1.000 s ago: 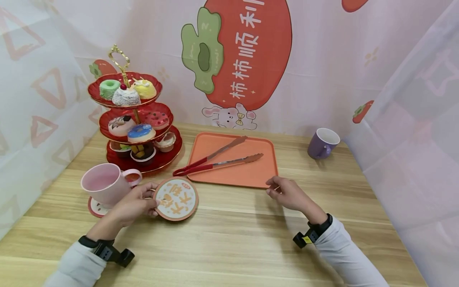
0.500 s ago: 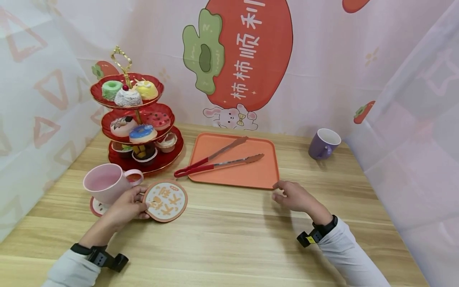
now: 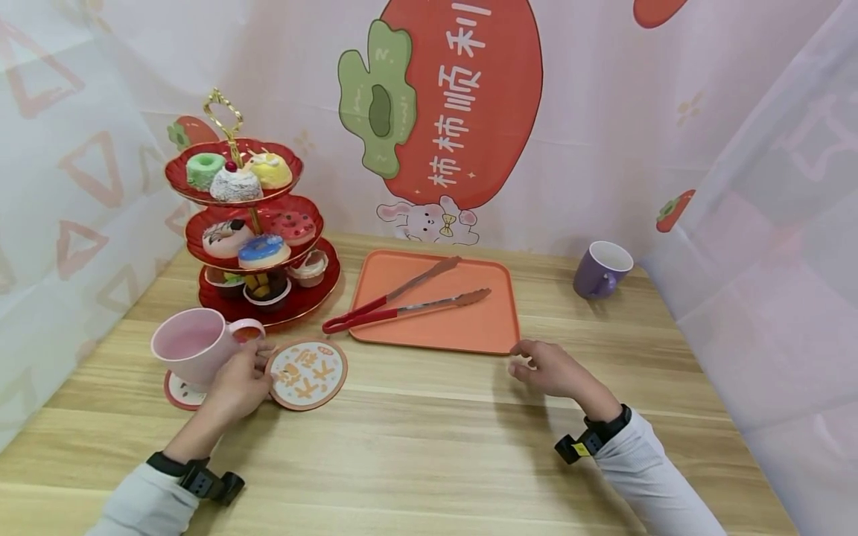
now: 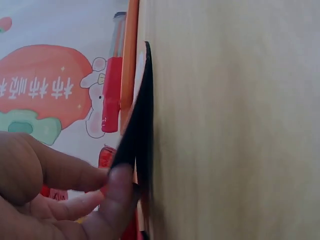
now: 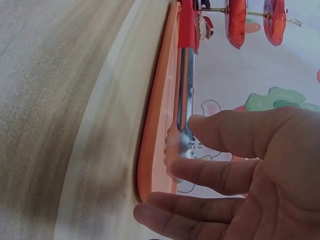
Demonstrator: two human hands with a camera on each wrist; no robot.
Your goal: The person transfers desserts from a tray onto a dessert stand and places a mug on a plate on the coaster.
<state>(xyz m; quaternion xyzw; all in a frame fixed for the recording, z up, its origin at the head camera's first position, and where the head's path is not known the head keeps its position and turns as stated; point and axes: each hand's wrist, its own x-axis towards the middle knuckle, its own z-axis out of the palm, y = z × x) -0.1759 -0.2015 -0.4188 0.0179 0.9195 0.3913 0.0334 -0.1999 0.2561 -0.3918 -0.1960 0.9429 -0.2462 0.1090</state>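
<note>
My left hand (image 3: 236,383) pinches the left edge of a round coaster (image 3: 307,374) with orange lettering and an orange rim. In the left wrist view its dark underside (image 4: 140,120) faces the camera; the pinched edge is tilted up and the far edge lies close over the table. A pink mug (image 3: 194,350) on another round coaster (image 3: 179,394) stands just left of that hand. My right hand (image 3: 553,368) holds nothing, fingers loosely bent at the near right corner of an orange tray (image 3: 456,331). Red-handled tongs (image 3: 369,318) lie spread across the tray, handles over its left edge.
A three-tier red stand (image 3: 315,298) with cakes and donuts rises behind the pink mug. At the back right is a purple mug (image 3: 593,277). Printed cloth (image 3: 590,112) walls the wooden table (image 3: 429,454) at the back and both sides.
My left hand has moved left with the coaster, then lowered it toward the table beside the pink mug. The right hand has shifted slightly right along the tray's near corner.
</note>
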